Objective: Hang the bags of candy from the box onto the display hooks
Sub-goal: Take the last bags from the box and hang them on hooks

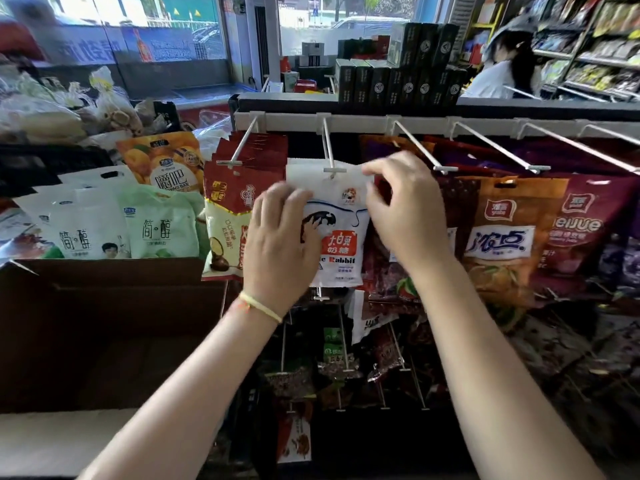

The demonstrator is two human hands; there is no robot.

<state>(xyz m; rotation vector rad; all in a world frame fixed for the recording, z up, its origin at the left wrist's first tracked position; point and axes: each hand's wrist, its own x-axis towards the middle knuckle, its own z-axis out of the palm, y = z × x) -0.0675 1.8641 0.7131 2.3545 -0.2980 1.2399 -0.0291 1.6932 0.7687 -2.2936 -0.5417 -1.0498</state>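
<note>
A white candy bag (341,216) with a black rabbit drawing and red label hangs at the tip of a metal display hook (329,147) in the middle of the top rail. My left hand (282,240) grips the bag's left edge, fingers curled round it. My right hand (403,206) pinches the bag's upper right corner beside the hook's end. An open brown cardboard box (104,306) stands at the left, its inside dark; no bags show in it.
Red-and-white bags (228,216) hang on the hook to the left, orange (498,233) and maroon bags (581,223) to the right. Lower hooks (343,341) carry dark snack packs. White and green bags (114,223) lie behind the box. A person (509,64) stands at far right shelves.
</note>
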